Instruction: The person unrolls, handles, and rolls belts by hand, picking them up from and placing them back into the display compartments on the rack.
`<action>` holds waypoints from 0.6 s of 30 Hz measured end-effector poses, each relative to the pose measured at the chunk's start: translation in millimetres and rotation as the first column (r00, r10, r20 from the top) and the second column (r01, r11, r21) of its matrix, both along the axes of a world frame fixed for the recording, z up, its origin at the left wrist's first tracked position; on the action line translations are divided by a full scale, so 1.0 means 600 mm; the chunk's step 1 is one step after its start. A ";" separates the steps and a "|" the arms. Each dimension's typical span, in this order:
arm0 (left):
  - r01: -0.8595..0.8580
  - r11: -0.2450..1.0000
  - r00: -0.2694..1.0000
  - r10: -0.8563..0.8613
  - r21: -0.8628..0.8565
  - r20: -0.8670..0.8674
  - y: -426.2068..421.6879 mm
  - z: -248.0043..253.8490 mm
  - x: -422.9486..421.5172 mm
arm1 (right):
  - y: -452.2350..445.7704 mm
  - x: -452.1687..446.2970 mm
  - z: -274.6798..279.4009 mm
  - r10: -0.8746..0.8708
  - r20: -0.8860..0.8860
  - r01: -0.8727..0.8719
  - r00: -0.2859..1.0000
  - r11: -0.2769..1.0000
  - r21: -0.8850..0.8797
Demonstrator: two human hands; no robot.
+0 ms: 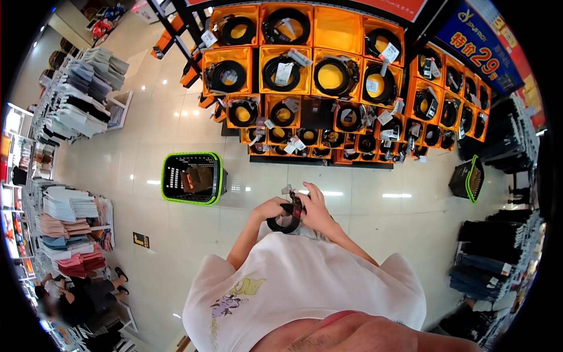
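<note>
A coiled black belt (282, 225) is between my two hands, just in front of my white shirt. My left hand (271, 209) is closed round the left side of the coil. On the other side, my right hand (317, 210) grips the belt near its buckle end, with some fingers stretched upward. A small clear plastic piece (287, 189) sticks up above the belt. Part of the coil and the buckle is hidden behind my fingers.
Ahead stands a rack of orange boxes (338, 51) with coiled belts and tags. A green-rimmed black basket (218, 198) with brown items is on the floor to the left, another basket (472, 179) to the right. Clothes racks (70, 220) line both sides; a person (88, 299) is at lower left.
</note>
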State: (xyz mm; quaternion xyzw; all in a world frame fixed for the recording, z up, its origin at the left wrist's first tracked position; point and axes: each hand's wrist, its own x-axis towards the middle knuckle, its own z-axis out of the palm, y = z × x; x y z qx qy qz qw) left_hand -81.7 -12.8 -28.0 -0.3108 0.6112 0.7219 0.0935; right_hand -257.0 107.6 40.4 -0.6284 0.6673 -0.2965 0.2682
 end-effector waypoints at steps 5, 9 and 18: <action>-0.241 0.943 0.960 0.266 0.230 -0.089 0.027 0.018 0.035 | -0.015 0.022 -0.027 0.026 0.314 -0.074 0.949 0.987 0.145; -0.375 0.886 0.908 0.410 0.272 -0.084 0.034 0.046 0.038 | -0.040 0.016 -0.031 -0.003 0.509 -0.117 0.861 0.972 0.203; -0.587 0.805 0.782 0.592 0.088 -0.195 0.022 0.033 0.015 | -0.050 0.055 -0.019 -0.213 0.487 0.121 0.847 0.969 0.214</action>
